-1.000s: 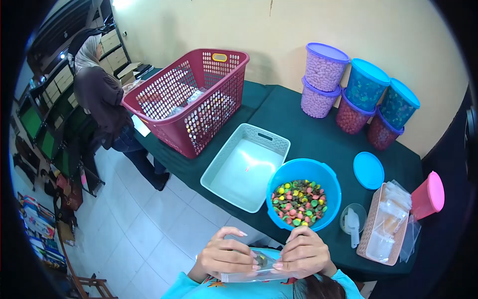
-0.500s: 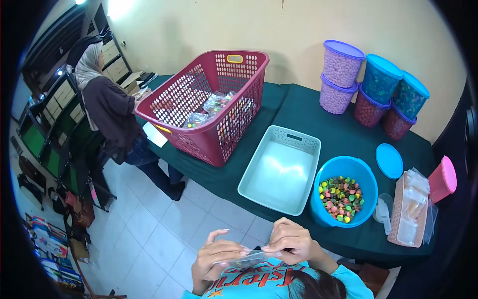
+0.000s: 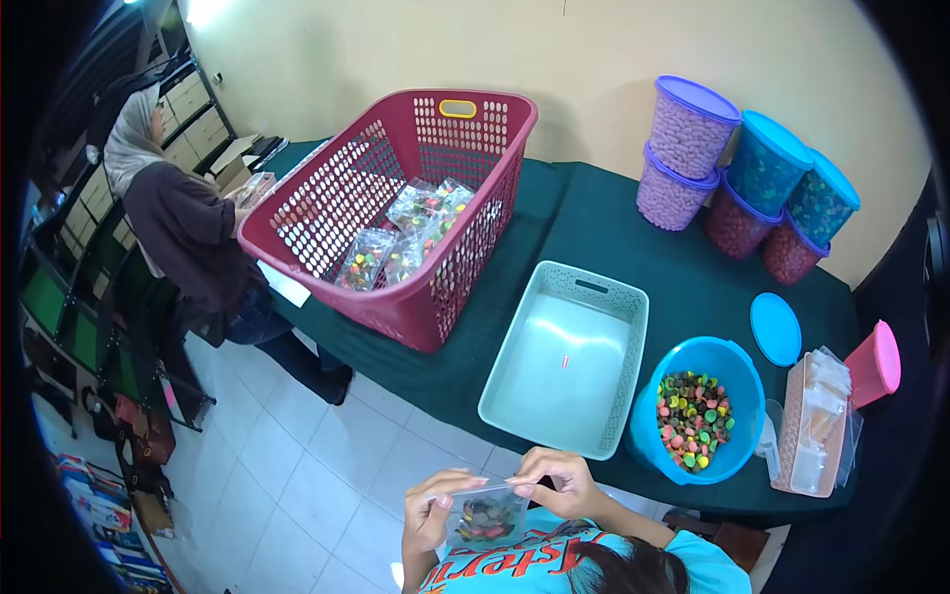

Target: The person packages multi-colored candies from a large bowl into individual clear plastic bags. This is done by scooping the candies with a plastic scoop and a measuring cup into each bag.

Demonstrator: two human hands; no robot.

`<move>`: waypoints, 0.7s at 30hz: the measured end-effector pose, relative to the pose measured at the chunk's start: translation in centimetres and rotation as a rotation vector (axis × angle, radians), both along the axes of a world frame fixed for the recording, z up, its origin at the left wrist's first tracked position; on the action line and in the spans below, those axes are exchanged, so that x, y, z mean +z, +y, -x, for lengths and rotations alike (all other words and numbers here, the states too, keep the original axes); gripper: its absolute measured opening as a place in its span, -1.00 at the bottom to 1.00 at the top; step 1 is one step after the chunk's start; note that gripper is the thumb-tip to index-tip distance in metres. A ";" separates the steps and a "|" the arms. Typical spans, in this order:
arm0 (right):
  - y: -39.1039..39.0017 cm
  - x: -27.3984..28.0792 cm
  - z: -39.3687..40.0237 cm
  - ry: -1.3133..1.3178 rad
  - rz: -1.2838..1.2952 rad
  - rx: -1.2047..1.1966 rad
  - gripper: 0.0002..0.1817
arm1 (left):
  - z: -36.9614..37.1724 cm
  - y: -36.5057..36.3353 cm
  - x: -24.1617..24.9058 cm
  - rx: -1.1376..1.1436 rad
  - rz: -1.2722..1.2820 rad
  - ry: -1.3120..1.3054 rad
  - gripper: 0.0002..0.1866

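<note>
A small clear plastic bag [image 3: 489, 517] with colourful candies in its lower part hangs upright in front of my chest. My left hand [image 3: 435, 505] pinches its top left corner between thumb and fingers. At the top right edge, my right hand [image 3: 556, 481] grips the same bag, thumb and forefinger pressed together. Close beyond my right hand stands a blue bucket [image 3: 648, 436] part filled with the same kind of candies [image 3: 695, 421]. A pale green plastic tray [image 3: 554, 371] lies left of the bucket, with a small reddish mark on its floor.
A maroon laundry basket [image 3: 430, 317] holds several filled bags [image 3: 366, 257]. Lidded tubs [image 3: 693, 119] are stacked at the back right. A blue lid [image 3: 775, 330], a pink basket of plastic bags [image 3: 792, 455] and a pink cup [image 3: 876, 366] stand right. A person [image 3: 188, 228] works at the far left.
The bag has turned from nearly flat to upright, so its candies now show. Both hands still hold its top edge. The view has shifted slightly.
</note>
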State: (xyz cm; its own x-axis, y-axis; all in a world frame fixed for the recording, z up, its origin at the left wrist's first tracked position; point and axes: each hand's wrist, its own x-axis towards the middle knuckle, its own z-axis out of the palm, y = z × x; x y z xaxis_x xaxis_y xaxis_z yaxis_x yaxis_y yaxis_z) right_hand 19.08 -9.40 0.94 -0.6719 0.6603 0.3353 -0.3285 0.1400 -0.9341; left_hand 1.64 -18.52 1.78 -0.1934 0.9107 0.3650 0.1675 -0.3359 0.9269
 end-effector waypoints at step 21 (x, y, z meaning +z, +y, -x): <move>9.2 -2.9 4.0 -0.057 0.651 -0.130 -0.53 | 1.2 10.6 -1.6 -0.099 0.456 -0.295 -0.65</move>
